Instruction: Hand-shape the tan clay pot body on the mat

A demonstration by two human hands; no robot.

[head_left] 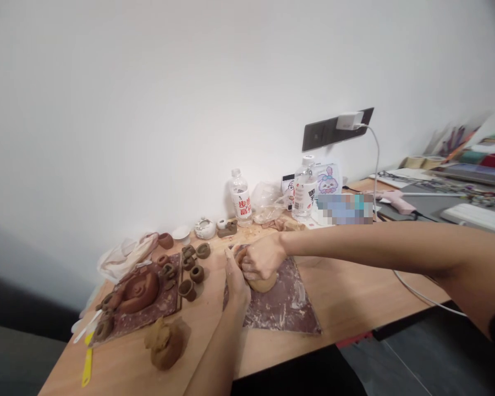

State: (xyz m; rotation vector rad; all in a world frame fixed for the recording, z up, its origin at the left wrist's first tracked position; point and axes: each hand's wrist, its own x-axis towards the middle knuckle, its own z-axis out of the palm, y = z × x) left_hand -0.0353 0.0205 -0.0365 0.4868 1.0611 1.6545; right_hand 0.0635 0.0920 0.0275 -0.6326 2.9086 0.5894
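A small tan clay pot (263, 284) stands on a clay-stained work mat (286, 308) in the middle of the wooden table (355, 297). My right hand (260, 258) is curled over the pot's top, fingers closed on its rim. My left hand (236, 281) presses flat against the pot's left side, fingers stretched out along it. Most of the pot is hidden by the two hands.
Left of the mat lie a board with a brown clay relief (138, 291), several small clay cups (192, 272), a clay lump (165, 342) and a yellow tool (87, 366). Two water bottles (241, 199) stand by the wall; a pink glue gun (396, 202) and charger cable (375, 159) are at right.
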